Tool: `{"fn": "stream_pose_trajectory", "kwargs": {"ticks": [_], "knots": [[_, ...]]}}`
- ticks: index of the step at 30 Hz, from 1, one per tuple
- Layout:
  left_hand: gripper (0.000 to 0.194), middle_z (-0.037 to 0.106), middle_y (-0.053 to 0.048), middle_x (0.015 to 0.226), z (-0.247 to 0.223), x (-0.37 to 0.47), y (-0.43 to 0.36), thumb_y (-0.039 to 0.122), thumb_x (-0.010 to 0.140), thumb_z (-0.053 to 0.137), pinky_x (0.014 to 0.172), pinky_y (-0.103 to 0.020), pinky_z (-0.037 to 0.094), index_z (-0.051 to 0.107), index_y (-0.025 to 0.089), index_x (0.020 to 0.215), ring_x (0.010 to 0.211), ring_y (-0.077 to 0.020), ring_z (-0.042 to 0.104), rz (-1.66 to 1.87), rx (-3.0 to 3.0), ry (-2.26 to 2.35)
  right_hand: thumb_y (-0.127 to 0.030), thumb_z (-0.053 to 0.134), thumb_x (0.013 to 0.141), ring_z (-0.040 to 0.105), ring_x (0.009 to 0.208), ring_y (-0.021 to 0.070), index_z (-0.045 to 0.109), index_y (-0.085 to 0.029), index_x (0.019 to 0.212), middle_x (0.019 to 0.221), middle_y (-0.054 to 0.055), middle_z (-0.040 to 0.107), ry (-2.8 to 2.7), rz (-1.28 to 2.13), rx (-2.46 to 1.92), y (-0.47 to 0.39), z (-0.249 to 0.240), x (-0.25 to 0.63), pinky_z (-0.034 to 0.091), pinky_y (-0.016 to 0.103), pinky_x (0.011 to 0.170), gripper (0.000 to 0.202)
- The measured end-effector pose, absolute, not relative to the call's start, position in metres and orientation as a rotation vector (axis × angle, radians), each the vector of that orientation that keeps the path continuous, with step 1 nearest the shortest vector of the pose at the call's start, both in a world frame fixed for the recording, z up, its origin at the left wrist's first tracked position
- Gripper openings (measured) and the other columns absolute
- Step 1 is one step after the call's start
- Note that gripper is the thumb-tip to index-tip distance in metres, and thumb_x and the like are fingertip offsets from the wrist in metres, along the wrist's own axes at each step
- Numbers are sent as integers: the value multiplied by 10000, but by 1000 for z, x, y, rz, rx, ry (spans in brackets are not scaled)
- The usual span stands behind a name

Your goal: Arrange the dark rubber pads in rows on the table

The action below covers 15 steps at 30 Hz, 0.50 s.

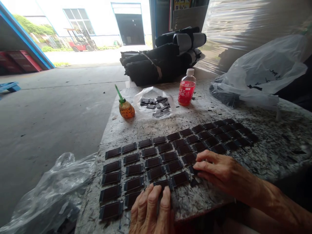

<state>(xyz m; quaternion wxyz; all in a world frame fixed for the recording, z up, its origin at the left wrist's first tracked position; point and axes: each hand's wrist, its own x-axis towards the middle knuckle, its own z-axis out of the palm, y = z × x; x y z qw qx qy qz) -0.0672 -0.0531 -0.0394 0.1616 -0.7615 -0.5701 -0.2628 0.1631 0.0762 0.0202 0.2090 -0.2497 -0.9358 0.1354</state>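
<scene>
While a crumpled clear bag (52, 191) lies at the near left off the worn surface (268, 143), the left hand (152, 211) rests flat, fingers loosely together and gripping nothing, its tips touching the nearest dark rectangular pad (162, 184). Rows of dark pads (170, 152) cover the middle, with an orange oil bottle (126, 108), a bag of loose pads (156, 105) and a red drink bottle (187, 87) beyond. At the right, the right hand (218, 170) lies spread and empty, fingertips on a pad (193, 169) at the near rows' end; this looks like laying out and aligning, so a gentle nudge into line seems called for.
</scene>
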Motion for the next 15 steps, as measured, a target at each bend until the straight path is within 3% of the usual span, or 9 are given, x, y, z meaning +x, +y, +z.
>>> {"fn": "stream_pose_trajectory", "kwargs": {"ticks": [4, 8, 15], "knots": [[311, 575, -95, 1086, -41, -61, -53, 86, 871, 433, 912, -411, 368, 593, 136, 1134, 1059, -265, 516, -832, -2121, -1631, -40, 430, 915, 574, 920, 153, 602, -172, 1032, 1001, 56, 598, -2585, 341, -595, 61, 24, 153, 445, 262, 876, 246], [306, 595, -84, 1043, -45, -59, -51, 83, 872, 411, 883, -402, 377, 611, 141, 1096, 1016, -249, 532, -886, -2067, -1617, 12, 388, 879, 543, 1035, 168, 594, -205, 1096, 1099, 13, 614, -2636, 223, -510, 50, 15, 140, 261, 308, 1064, 369], [305, 651, -49, 974, -49, -58, -48, 125, 904, 384, 863, -388, 387, 621, 168, 1092, 981, -234, 564, -962, -2002, -1620, -3, 433, 849, 551, 1019, 179, 603, -205, 1059, 1089, 0, 632, -2636, 196, -542, 47, 4, 134, 217, 296, 1058, 338]]}}
